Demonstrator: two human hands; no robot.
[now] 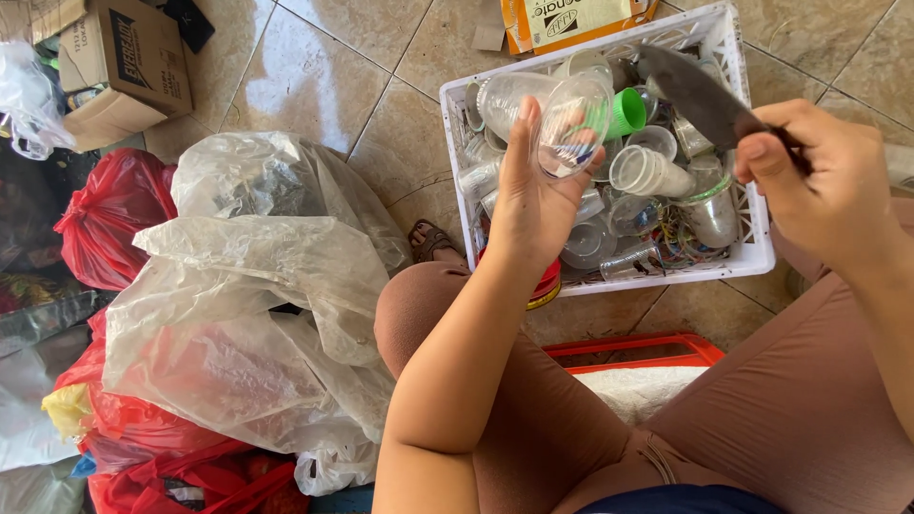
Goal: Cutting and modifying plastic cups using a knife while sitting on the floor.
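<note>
We saw a clear, glossy plastic cup (574, 124) in the left hand (533, 205), and a dull dark metal blade (690, 90) in the right hand (824, 186). At twelve o'clock stood a white plastic lattice crate (752, 249) of shiny clear cups. The floor (314, 67) was glossy glazed tile. At nine o'clock lay crinkled translucent plastic bags (248, 286); at eleven, a matt cardboard box (124, 67).

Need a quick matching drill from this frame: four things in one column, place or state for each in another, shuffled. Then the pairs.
1. clear plastic cup
2. knife
3. white crate
4. red bag

a. on the tiled floor, full of clear plastic containers
b. gripped by the right hand
c. on the floor at far left, beside clear bags
d. held up by the left hand

Pairs: 1-d, 2-b, 3-a, 4-c
</note>
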